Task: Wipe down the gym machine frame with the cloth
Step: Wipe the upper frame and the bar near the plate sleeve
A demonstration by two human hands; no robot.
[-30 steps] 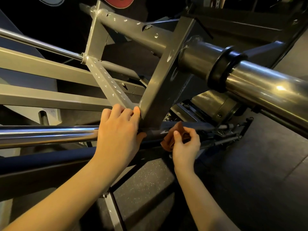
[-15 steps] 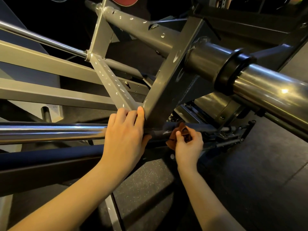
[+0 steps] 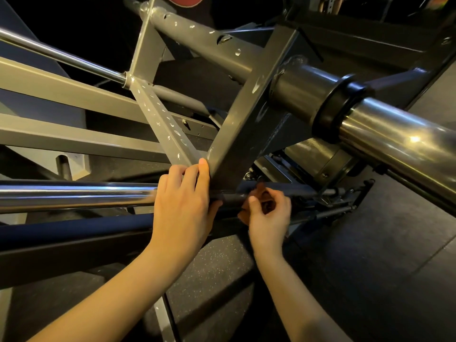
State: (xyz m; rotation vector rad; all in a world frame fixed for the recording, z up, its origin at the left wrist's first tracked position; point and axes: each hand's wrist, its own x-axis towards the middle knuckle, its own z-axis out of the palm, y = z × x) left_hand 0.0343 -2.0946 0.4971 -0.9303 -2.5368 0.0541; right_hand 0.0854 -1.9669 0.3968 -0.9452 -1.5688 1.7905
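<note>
Gripping the joint (image 3: 216, 166) at the foot of the grey frame (image 3: 241, 124), the left hand (image 3: 182, 206) curls its fingers over the metal, thumb tucked beneath. Just right of that joint, the right hand (image 3: 270, 218) pinches a small cloth (image 3: 259, 191). It is rust-brown, bunched into folds and half hidden by the fingers, and it presses against a thin dark rod (image 3: 296, 190).

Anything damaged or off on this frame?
Paint is chipped: pale flecks run along the grey diagonal brace above the left hand, and more on the round tube and wide strut. Looks like wear; nothing visibly bent or loose.
</note>
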